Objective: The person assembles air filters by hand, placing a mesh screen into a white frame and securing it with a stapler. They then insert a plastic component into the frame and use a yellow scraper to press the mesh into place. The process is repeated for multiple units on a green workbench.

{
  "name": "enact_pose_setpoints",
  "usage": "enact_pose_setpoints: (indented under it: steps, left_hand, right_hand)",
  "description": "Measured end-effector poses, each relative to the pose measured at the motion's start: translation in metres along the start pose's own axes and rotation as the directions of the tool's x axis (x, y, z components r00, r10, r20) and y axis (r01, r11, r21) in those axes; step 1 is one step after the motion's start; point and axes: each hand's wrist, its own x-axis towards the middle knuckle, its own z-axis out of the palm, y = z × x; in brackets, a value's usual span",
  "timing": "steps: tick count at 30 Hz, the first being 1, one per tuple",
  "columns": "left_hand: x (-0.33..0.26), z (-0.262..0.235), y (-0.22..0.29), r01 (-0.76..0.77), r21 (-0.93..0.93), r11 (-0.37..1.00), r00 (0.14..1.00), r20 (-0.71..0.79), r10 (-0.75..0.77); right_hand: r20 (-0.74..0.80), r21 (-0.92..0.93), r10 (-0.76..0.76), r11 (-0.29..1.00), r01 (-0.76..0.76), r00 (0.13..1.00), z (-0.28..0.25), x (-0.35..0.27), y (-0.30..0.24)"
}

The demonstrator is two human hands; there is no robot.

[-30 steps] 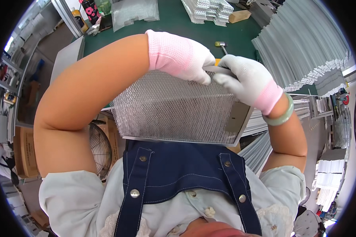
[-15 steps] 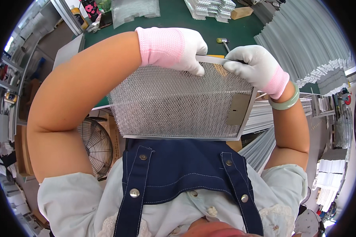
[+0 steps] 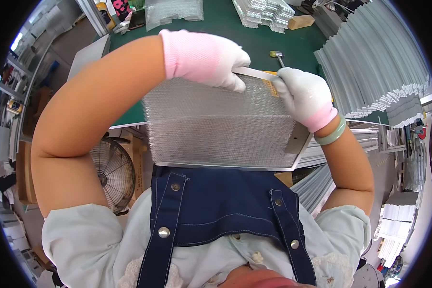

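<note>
A silvery metal mesh filter panel (image 3: 216,132) stands tilted against my apron, with a metal frame along its near and right edges. Across its far edge runs a thin pale metal strip (image 3: 256,73). My left hand (image 3: 231,67), in a white glove with a pink cuff, pinches the strip between thumb and fingers. Closed over the strip's right end near the panel's far right corner is my right hand (image 3: 306,96), gloved the same way. The glove hides that corner. A small yellow-orange piece (image 3: 270,86) shows behind or through the mesh beside my right fingers.
Beyond the panel, a small mallet (image 3: 276,54) lies on the green table (image 3: 211,36). Mesh sheets (image 3: 264,14), a wooden block (image 3: 301,22) and clear packaging (image 3: 174,14) sit farther back. Long metal strips (image 3: 374,62) are stacked at right. A floor fan (image 3: 111,173) stands lower left.
My right hand has turned and come lower, its fingers now curled more tightly over the strip's end. The strip bows slightly. My left hand has barely moved, and the view has shifted a little.
</note>
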Motion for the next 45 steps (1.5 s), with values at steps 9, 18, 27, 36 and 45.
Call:
enact_pose_setpoints:
  steps: [9,18,27,36,45]
  left_hand:
    - [-0.007,0.034,0.008,-0.010,0.139,0.990,0.972,-0.231,0.042]
    - [0.003,0.010,0.015,-0.058,-0.178,0.982,0.997,0.033,0.065]
    - [-0.010,0.045,0.000,-0.083,0.226,0.971,0.933,-0.323,0.155]
    - [-0.029,0.017,-0.013,0.108,-0.149,0.983,0.994,0.043,-0.102]
    - [-0.031,0.034,-0.018,0.000,-0.052,0.999,0.993,-0.116,-0.007]
  right_hand:
    - [-0.070,0.030,-0.002,1.000,0.004,0.998,0.014,-0.014,-0.002]
    - [0.377,0.513,0.098,0.806,-0.296,0.921,-0.021,0.012,-0.016]
    - [0.027,0.011,-0.059,0.998,0.059,0.998,0.014,0.005,-0.021]
    - [0.143,0.380,0.043,0.920,-0.095,0.989,0.015,0.011,-0.011]
    - [0.127,0.170,-0.008,0.985,-0.014,0.992,0.025,0.014,-0.016]
